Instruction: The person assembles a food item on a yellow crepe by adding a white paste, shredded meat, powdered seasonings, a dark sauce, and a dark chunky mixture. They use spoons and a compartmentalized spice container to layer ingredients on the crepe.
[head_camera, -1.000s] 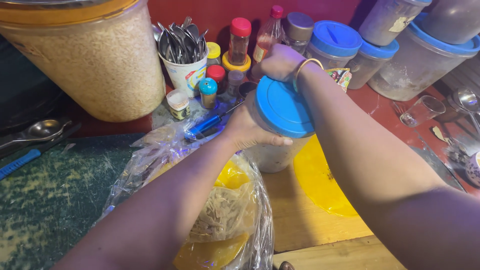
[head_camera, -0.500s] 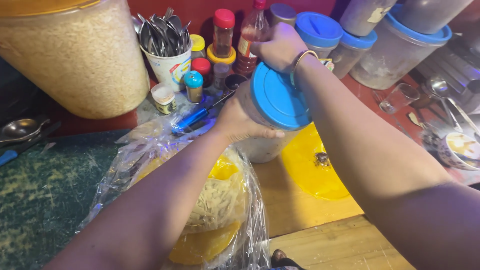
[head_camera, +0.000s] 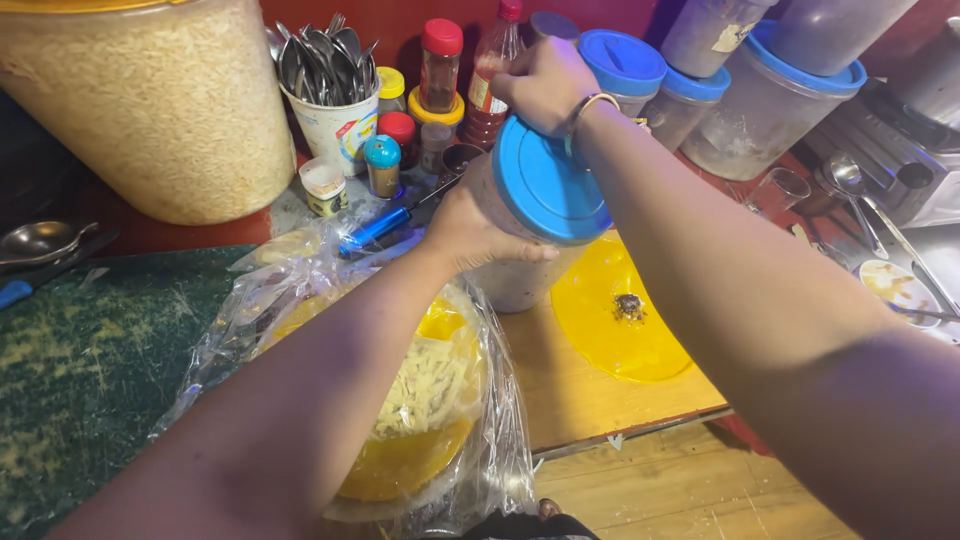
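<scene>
A clear plastic jar with a blue lid (head_camera: 545, 190) is lifted and tilted over the wooden counter. My left hand (head_camera: 470, 230) grips its side from the left. My right hand (head_camera: 545, 85), with a thin bangle on the wrist, rests its fingers on the far rim of the lid. Below my left arm lies a yellow bowl of pale noodle-like strips (head_camera: 425, 400) wrapped in a clear plastic bag (head_camera: 290, 290). To the right of the jar a yellow lid (head_camera: 620, 325) lies flat with a small dark lump on it.
A big tub of rice (head_camera: 150, 110) stands at the back left. Beside it are a cup of spoons (head_camera: 335, 95), small spice bottles (head_camera: 440, 65) and several blue-lidded containers (head_camera: 790, 90). A spoon (head_camera: 40, 240) lies at left, a plate (head_camera: 895, 285) at right.
The view has shifted down and left, so the jar sits higher and further right. Both hands keep their hold on the jar, and the lid now faces the camera more.
</scene>
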